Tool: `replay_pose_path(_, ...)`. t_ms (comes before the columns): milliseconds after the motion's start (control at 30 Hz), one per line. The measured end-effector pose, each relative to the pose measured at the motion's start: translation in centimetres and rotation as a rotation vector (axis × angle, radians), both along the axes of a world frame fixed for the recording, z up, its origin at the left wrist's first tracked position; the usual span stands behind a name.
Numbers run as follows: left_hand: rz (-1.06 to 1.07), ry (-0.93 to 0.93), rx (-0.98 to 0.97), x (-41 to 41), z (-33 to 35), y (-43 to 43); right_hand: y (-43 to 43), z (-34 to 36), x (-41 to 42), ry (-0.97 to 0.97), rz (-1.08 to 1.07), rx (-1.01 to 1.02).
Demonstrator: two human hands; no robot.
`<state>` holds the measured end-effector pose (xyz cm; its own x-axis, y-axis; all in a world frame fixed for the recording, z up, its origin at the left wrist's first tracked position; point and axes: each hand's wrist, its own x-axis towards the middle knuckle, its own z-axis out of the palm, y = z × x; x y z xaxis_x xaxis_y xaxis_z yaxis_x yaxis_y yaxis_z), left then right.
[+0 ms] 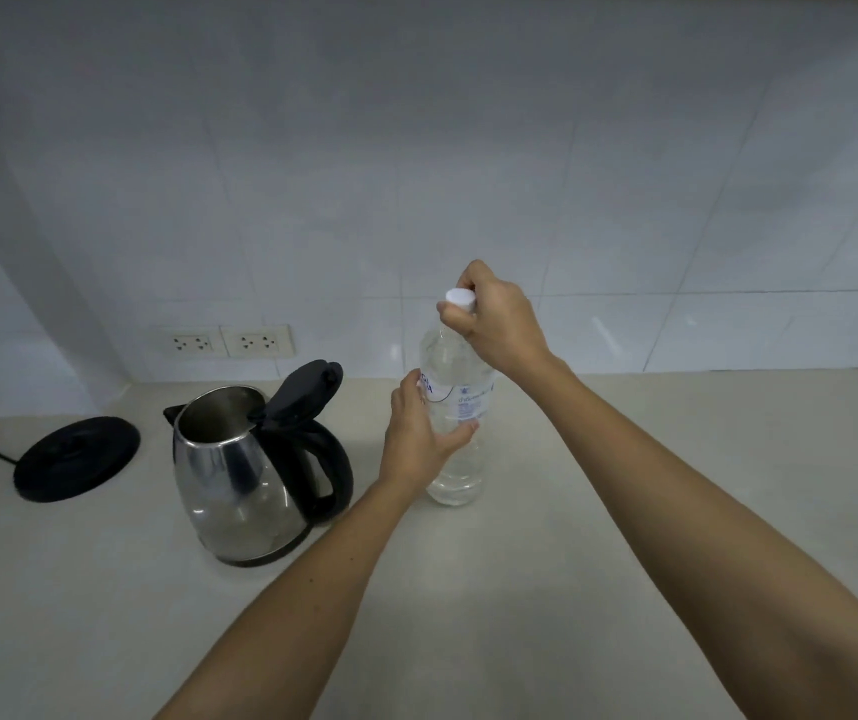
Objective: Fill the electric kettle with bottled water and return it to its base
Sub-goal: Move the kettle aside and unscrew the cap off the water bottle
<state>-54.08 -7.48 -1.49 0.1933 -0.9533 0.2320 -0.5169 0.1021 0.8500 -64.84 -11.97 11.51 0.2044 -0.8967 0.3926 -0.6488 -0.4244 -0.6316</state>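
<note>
Kettle (pixel 239 475) open — left hand (pixel 416 433) grasps bottle (pixel 455 407), right hand (pixel 494 317) pinches cap (pixel 459 298).

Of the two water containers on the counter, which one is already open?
The kettle: its black lid is flipped up. The bottle still has its white cap on, gripped by the right hand.

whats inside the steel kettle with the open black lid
The steel kettle shows only bare shiny inner wall through its mouth, black lid flipped up. Its bottom and any water level are hidden by its own body.
</note>
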Motion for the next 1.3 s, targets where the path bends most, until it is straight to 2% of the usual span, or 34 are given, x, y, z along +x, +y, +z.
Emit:
replay_pose_path(300,-0.126,-0.035,-0.044,1.1,-0.6,7.4,8.0,-0.4,-0.5,0.013,-0.097,0.015)
replay_pose_path(600,-0.158,-0.035,-0.084,5.4,-1.4,13.4,14.6,-1.2,3.2,-0.024,-0.148,0.034)
replay_pose_path(767,-0.113,-0.070,-0.076,8.2,-1.5,15.6,16.7,-1.4,6.2,0.007,-0.105,0.009)
replay_pose_path(1067,-0.030,-0.162,-0.078,13.1,-1.5,17.3,17.9,-1.7,10.6,-0.067,0.048,0.033)
replay_pose_path(1300,-0.084,-0.127,-0.079,13.5,-2.1,17.7,18.6,-0.6,10.7,-0.011,0.094,0.061)
